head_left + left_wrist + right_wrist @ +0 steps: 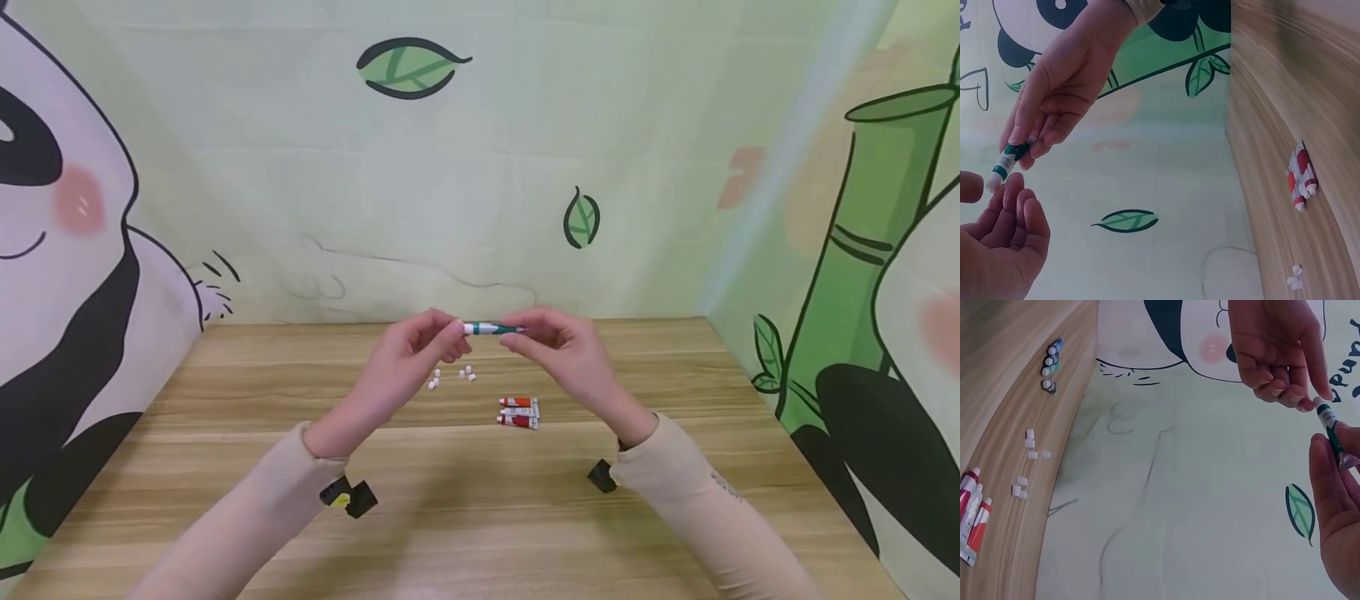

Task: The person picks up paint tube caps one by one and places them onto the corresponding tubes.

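Observation:
A small paint tube [489,328], green and silver-white with a white cap, is held level above the table between the two hands. My left hand [405,358] pinches its cap end with thumb and fingertip; in the right wrist view that white cap [1318,401] shows at the left fingertips. My right hand [568,350] grips the green tail half of the tube between thumb and fingers, covering part of it. Below on the table lie an orange-red tube [517,402], a whitish tube [519,412] and a dark red tube [517,422], side by side.
Several small white cap-like pieces [467,373] lie loose on the wooden table [480,517] beyond the three tubes. Blue, green and dark tubes [1052,361] show farther along the table in the right wrist view. A printed cloth backdrop [480,167] rises behind the table.

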Motion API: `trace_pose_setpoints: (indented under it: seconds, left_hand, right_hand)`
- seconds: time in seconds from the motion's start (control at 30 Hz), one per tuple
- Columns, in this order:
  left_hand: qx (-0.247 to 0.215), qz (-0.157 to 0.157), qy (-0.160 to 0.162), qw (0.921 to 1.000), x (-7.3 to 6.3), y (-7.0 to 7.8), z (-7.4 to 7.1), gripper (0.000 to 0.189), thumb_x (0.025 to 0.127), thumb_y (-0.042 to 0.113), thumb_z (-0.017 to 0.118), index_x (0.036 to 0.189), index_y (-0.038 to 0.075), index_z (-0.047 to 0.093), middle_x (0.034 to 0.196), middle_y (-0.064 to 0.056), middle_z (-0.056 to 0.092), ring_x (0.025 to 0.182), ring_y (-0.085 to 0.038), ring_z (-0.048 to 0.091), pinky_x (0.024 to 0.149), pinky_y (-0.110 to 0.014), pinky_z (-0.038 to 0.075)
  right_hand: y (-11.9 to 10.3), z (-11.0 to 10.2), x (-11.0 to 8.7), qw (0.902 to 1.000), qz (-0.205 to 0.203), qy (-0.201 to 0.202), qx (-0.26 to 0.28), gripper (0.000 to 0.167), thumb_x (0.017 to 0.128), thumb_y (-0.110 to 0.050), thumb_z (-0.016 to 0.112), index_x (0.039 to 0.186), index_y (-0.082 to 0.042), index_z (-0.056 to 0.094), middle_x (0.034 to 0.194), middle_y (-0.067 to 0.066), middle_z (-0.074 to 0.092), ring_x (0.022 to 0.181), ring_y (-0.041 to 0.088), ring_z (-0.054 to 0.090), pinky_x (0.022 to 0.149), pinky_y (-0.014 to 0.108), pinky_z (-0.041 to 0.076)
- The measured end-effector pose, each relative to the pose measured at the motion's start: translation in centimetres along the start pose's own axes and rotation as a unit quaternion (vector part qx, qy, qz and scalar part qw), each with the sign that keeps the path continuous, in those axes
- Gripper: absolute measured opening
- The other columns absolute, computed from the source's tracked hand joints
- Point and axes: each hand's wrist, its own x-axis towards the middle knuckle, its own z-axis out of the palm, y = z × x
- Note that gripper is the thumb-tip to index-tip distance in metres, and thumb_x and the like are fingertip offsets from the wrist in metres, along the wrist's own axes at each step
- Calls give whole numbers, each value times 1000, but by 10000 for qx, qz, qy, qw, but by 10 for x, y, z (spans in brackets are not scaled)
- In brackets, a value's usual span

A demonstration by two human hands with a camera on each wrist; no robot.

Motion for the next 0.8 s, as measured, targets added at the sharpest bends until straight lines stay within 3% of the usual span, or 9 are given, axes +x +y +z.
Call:
trace_pose_setpoints:
  seconds: [0.1, 0.23, 0.5, 0.63, 0.73, 0.8]
  left_hand:
    - [155, -89, -46, 9998, 0, 0, 0, 31, 104, 35, 57, 110, 6, 67, 97, -9, 70, 89, -22, 65, 74, -33, 53]
    - [488, 67, 38, 9988, -1, 0, 2, 29, 103, 36, 59, 108, 9, 68, 93, -4, 70, 79, -23, 61, 59, -30, 48]
    - [1174, 853, 316, 9889, -1, 2, 14, 20, 103, 26, 61, 108, 7, 67, 93, 0, 71, 80, -15, 63, 63, -32, 51]
    - [1394, 1308, 388, 9808, 0, 2, 17, 16, 101, 19, 63, 107, 5, 67, 91, -1, 71, 75, -14, 61, 59, -29, 50]
    - [1420, 1384, 325, 9796, 2, 0, 18, 16, 102, 19, 62, 107, 4, 67, 92, -2, 71, 75, -15, 61, 58, -29, 49]
    - [1312, 1177, 211, 9841, 4, 0, 18, 20, 103, 24, 59, 108, 5, 67, 93, -2, 71, 77, -15, 62, 60, -30, 49]
  right_hand:
    - [0, 0, -1, 9999, -35, -27, -128, 20, 91, -8, 75, 111, -7, 75, 99, 4, 74, 81, 22, 70, 72, 29, 56]
    - [0, -2, -2, 9997, 170, -86, -119, 20, 92, -14, 75, 111, -8, 75, 99, 4, 75, 83, 23, 70, 73, 30, 56]
    - [3, -9, 0, 9956, 806, -150, 453, 21, 93, -16, 74, 110, -3, 74, 95, 11, 76, 84, 26, 72, 81, 43, 59]
    - [3, -12, 1, 9913, 1046, -153, 779, 21, 93, -12, 73, 110, 1, 73, 93, 9, 76, 83, 27, 73, 80, 42, 59]
    - [3, -14, 0, 9901, 1084, -123, 888, 21, 94, -10, 72, 110, 3, 72, 92, 10, 75, 82, 25, 72, 80, 40, 59]
    - [2, -14, -1, 9917, 1015, -92, 783, 20, 93, -9, 73, 110, 2, 72, 93, 10, 75, 82, 24, 71, 80, 38, 59]
